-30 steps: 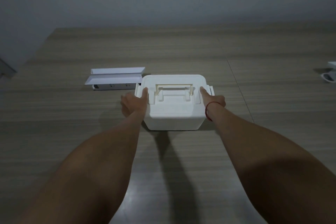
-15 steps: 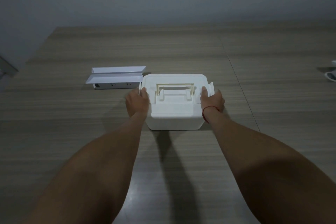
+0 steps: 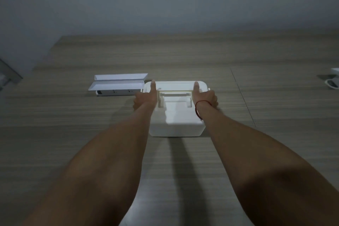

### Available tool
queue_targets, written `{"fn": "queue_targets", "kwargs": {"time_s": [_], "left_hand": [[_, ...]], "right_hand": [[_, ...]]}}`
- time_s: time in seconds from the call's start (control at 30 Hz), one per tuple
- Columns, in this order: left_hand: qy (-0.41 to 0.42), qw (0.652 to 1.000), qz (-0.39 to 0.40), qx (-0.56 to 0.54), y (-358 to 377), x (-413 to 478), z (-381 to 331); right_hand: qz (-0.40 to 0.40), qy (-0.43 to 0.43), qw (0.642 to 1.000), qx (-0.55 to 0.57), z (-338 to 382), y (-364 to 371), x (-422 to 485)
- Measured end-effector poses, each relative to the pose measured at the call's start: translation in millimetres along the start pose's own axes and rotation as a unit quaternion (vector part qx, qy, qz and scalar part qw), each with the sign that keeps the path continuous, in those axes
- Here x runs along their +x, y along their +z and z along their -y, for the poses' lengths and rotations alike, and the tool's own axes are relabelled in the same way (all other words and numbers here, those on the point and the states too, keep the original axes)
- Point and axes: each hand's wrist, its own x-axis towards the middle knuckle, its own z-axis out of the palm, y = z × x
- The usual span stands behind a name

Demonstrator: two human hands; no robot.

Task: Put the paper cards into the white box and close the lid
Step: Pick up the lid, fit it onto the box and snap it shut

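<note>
The white box (image 3: 176, 124) stands on the wooden table in front of me with its lid (image 3: 176, 86) on and a cream handle folded flat on top. My left hand (image 3: 145, 97) grips the box's left side, thumb stretched along the lid. My right hand (image 3: 205, 97), with a red string at the wrist, grips the right side the same way, thumb on the lid. The fingers of both hands are hidden behind the box's sides. I cannot see the side latches clearly. No loose paper cards show.
A flat white open case (image 3: 117, 86) with two long trays lies just left of the box. A white object (image 3: 333, 80) sits at the table's far right edge. A seam in the tabletop (image 3: 244, 101) runs right of the box.
Both hands have shifted from the side latches up onto the box, thumbs now stretched further along the lid. The raised side latches of half a second ago no longer stick out.
</note>
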Motion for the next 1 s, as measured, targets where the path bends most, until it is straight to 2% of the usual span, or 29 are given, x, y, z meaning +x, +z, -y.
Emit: {"fn": "queue_targets", "kwargs": {"time_s": [0.17, 0.3, 0.37, 0.63, 1.0], "left_hand": [[0.026, 0.999, 0.007, 0.028, 2.0, -4.5, 9.6], [0.158, 0.977, 0.005, 0.144, -4.5, -12.7, 40.2], [0.188, 0.969, -0.003, 0.158, -4.8, -16.3, 50.6], [0.218, 0.95, -0.041, 0.219, 4.3, -13.9, 47.9], [0.203, 0.946, -0.063, 0.243, 27.8, 26.5, 4.8]], "right_hand": [[0.026, -0.012, 0.999, -0.042, -3.6, 5.7, -4.2], [0.038, -0.083, 0.992, -0.092, -27.3, 1.2, -7.9], [0.026, -0.096, 0.99, -0.104, -33.3, 0.4, -10.4], [0.0, -0.092, 0.988, -0.121, -25.9, 10.0, -1.1], [-0.01, -0.114, 0.984, -0.136, 15.4, 32.8, 49.3]]}}
